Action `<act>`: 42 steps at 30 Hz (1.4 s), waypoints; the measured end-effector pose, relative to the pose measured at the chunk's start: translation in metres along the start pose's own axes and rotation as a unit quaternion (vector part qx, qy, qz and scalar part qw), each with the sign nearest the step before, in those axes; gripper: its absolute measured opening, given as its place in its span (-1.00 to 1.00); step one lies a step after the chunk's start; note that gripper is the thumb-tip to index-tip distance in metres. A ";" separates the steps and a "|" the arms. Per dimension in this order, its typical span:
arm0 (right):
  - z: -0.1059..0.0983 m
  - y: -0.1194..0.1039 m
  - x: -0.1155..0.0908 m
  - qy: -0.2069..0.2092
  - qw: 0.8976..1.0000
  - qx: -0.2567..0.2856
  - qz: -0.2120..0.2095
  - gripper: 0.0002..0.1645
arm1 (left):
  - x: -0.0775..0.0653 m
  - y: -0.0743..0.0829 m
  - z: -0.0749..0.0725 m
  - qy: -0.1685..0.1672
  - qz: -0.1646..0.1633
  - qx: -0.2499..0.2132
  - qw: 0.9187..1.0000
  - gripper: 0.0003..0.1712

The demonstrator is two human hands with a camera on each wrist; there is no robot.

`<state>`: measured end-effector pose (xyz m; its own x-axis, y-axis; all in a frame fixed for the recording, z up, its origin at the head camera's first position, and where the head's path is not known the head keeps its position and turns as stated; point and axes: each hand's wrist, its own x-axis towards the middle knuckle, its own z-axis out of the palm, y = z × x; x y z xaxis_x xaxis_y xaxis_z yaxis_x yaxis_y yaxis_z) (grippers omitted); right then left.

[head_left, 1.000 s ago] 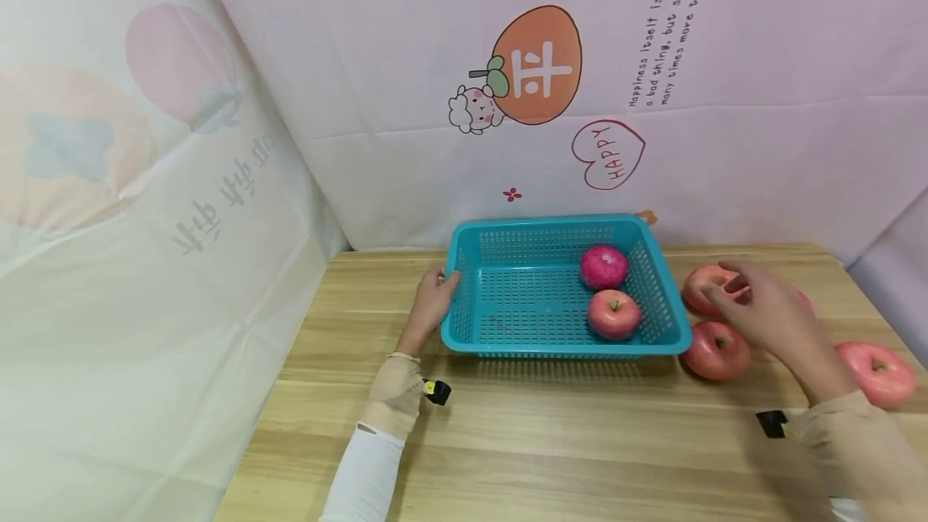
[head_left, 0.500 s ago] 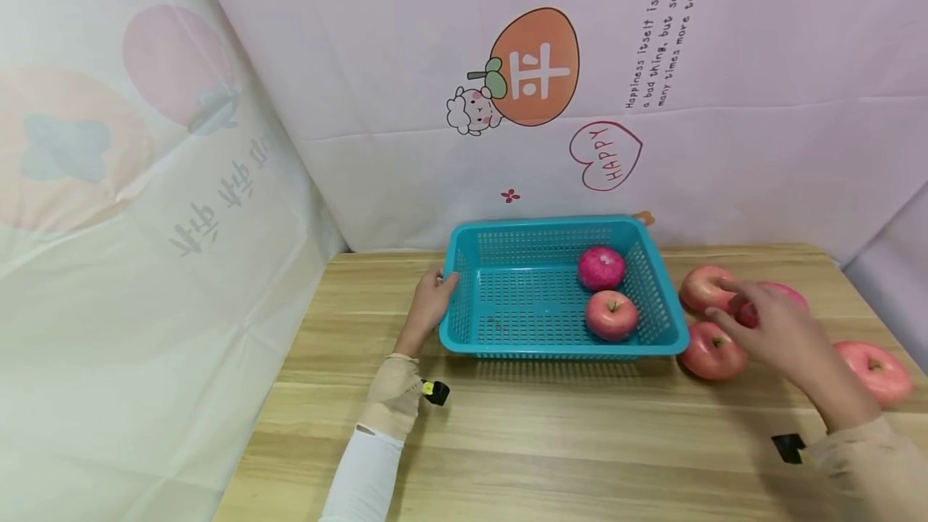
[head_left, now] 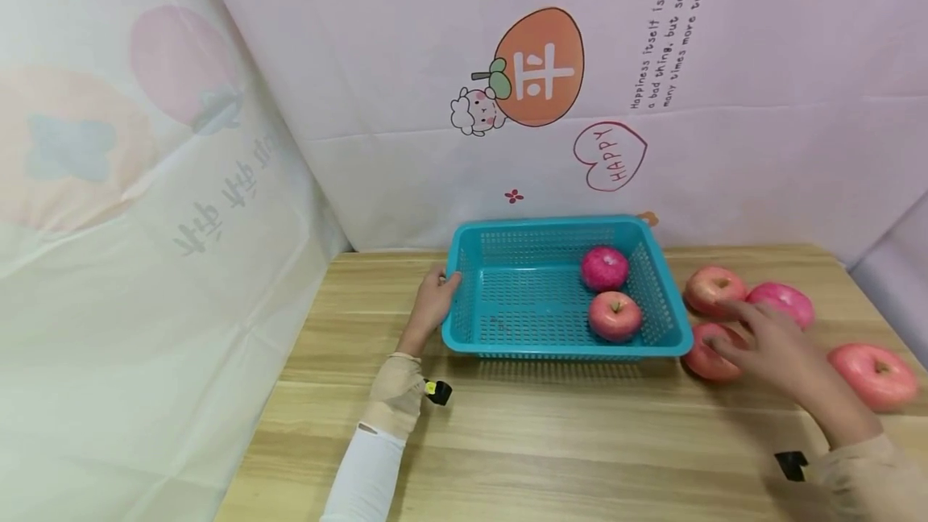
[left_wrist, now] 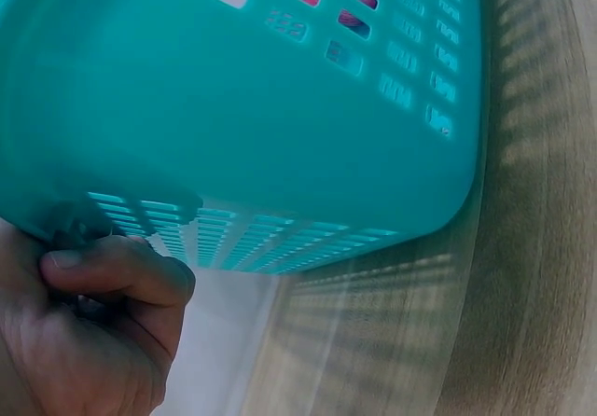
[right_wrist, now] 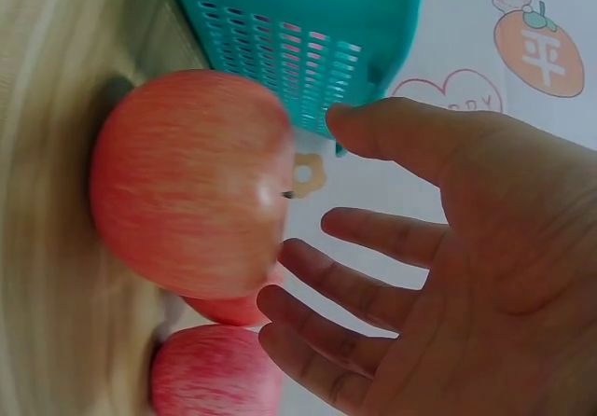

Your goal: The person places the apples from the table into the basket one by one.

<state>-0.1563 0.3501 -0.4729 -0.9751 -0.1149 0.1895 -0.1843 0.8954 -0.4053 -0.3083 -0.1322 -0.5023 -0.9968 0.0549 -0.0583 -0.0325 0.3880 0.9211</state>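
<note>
My left hand (head_left: 431,304) grips the left rim of a turquoise plastic basket (head_left: 532,350); the left wrist view shows its thumb and curled finger at the basket's (left_wrist: 261,145) edge. Inside, towards the right end, lie a red apple (head_left: 615,319) and a magenta fruit (head_left: 605,267). Just right of the basket, my right hand (head_left: 783,353) hovers over the front apple (head_left: 699,362) and partly covers it. In the right wrist view this hand (right_wrist: 457,257) has its fingers spread, nothing held, with the fingertips close to the apple (right_wrist: 191,183).
Behind the right hand sit another apple (head_left: 714,288) and a pink fruit (head_left: 785,302). One more apple (head_left: 875,377) lies further right, near the edge of the wooden table (head_left: 580,449). A printed cloth (head_left: 406,167) hangs behind the table.
My right hand has come back from the rear apple and the pink fruit to above the front apple, uncovering the pink fruit. The left hand and basket have stayed in place.
</note>
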 end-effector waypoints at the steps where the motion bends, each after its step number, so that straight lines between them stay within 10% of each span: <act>1: 0.002 0.001 -0.001 -0.003 1.000 0.001 0.002 -0.26 | 0.000 0.000 0.000 -0.001 0.000 0.001 1.000 -0.69; 16: 0.021 0.006 -0.006 -0.077 0.997 0.010 0.026 0.06 | 0.000 -0.003 0.002 -0.005 0.007 -0.015 1.000 -0.72; 28: 0.036 0.007 -0.001 -0.037 0.999 0.016 -0.018 0.12 | 0.000 -0.003 0.002 -0.004 -0.001 -0.004 1.000 -0.71; 42: 0.041 0.006 0.004 -0.085 0.996 0.008 0.039 0.20 | 0.000 -0.001 0.002 -0.006 0.002 -0.002 1.000 -0.69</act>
<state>-0.1661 0.3377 -0.5109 -0.9931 -0.1170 0.0030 -0.1070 0.8976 -0.4277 -0.3079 -0.1312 -0.5038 -0.9960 0.0669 -0.0600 -0.0298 0.3843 0.9227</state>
